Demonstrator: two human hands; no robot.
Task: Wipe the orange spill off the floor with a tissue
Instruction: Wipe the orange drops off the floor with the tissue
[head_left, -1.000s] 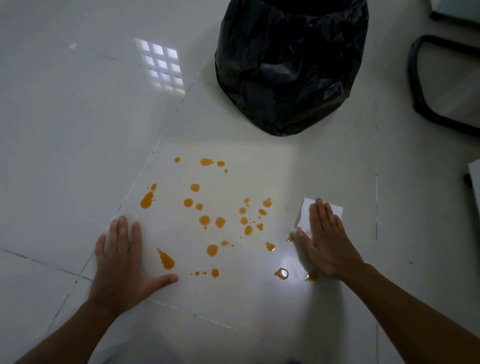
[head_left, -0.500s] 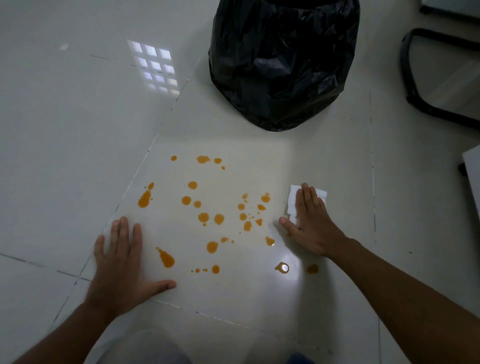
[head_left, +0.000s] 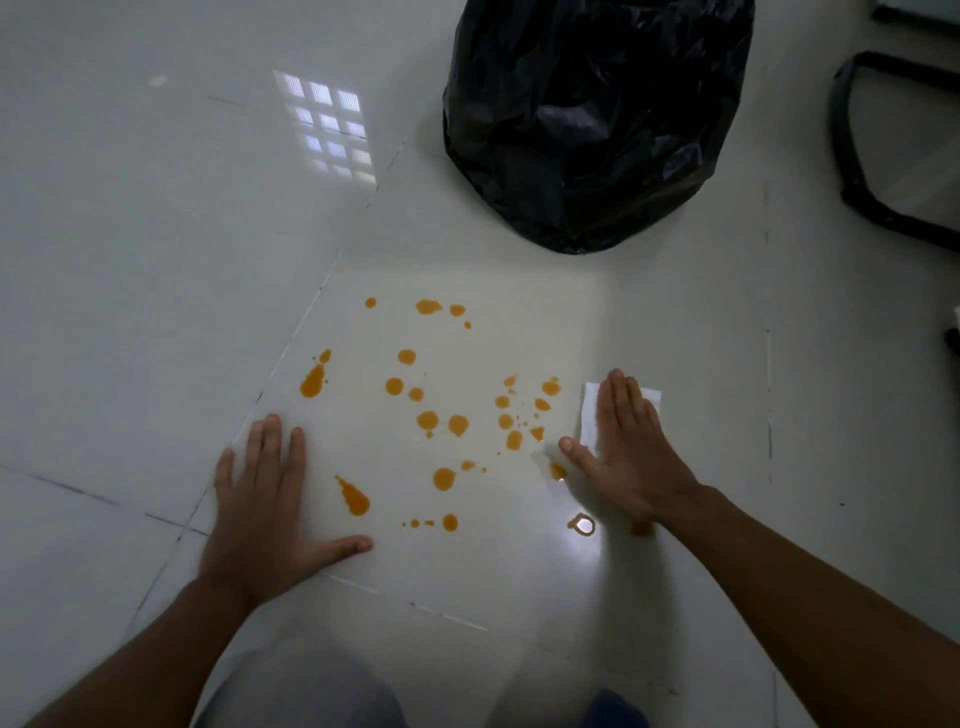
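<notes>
R hand is pressing flat, fingers straight, on folded white tissue at right edge of orange droplet spill on glossy white tile floor, prob. to sweep left, w/ L hand lying spread flat on floor as brace.

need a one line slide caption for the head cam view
Right hand presses a white tissue flat beside orange spill drops on the tiled floor, left hand braced flat.

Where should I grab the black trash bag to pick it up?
The top of the trash bag is cut off from view, so its opening can't be judged. The body is round, bulging and crinkled, too wide for one hand. Probably best to reach from above and gather the loose plastic near the top.
</notes>
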